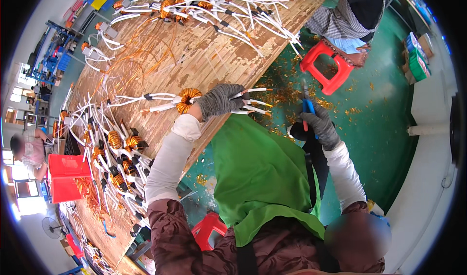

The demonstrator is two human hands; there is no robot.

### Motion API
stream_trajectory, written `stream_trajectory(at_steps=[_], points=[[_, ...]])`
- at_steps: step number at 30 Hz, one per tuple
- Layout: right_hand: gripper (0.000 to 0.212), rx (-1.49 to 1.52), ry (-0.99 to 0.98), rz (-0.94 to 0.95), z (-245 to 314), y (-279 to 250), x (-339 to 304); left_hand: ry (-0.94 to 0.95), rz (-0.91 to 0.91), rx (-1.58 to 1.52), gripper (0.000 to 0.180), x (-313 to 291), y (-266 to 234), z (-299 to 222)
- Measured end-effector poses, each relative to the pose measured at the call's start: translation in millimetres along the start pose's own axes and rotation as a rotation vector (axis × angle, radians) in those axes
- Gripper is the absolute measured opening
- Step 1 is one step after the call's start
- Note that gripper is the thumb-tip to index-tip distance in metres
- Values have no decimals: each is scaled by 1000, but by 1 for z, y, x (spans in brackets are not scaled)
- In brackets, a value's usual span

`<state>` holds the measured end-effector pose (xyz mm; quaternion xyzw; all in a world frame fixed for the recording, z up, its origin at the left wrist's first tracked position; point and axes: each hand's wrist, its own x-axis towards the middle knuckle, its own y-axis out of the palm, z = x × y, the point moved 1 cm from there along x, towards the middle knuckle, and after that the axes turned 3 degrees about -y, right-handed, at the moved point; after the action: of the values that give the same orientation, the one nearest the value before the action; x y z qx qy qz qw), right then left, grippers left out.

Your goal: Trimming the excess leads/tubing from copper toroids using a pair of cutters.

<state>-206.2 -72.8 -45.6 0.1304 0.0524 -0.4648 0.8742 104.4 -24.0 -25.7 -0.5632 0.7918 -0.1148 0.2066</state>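
My left hand (221, 101), in a grey knit glove, is closed around the white-sleeved leads of a copper-wound ring coil (188, 100) at the workbench's edge. Bare-ended leads (257, 89) stick out past my fingers to the right, over the floor. More white leads with a dark sleeve stretch left from the coil across the wood. My right hand (322, 126), also gloved, grips wire cutters (307, 106) with blue and red handles, jaws pointing up and away. The cutters are apart from the leads. Whether their jaws are parted is too small to tell.
Similar coils pile up on the worn wooden bench (209, 56), at its far end and left side. A red bin (68, 165) stands at left. Beyond a red stool (327, 67), another person (357, 12) sits at the bench. Copper-coloured scraps (279, 100) litter the green floor.
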Motion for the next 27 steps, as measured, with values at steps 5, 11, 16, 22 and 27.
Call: stream_trajectory(at_steps=[5, 11, 16, 22, 27], points=[[60, -1157, -585, 8, 26, 31, 21, -52, -260, 11, 20, 8, 1, -2], [60, -1334, -536, 59, 25, 65, 51, -118, -359, -297, 23, 8, 7, 12], [59, -1256, -579, 56, 22, 77, 65, -78, -362, -339, 22, 8, 8, 11], [56, -1235, -606, 11, 22, 91, 67, -91, -419, -479, 21, 9, 11, 16], [47, -257, 164, 416, 38, 82, 62, -3, -522, -320, 19, 6, 15, 18]])
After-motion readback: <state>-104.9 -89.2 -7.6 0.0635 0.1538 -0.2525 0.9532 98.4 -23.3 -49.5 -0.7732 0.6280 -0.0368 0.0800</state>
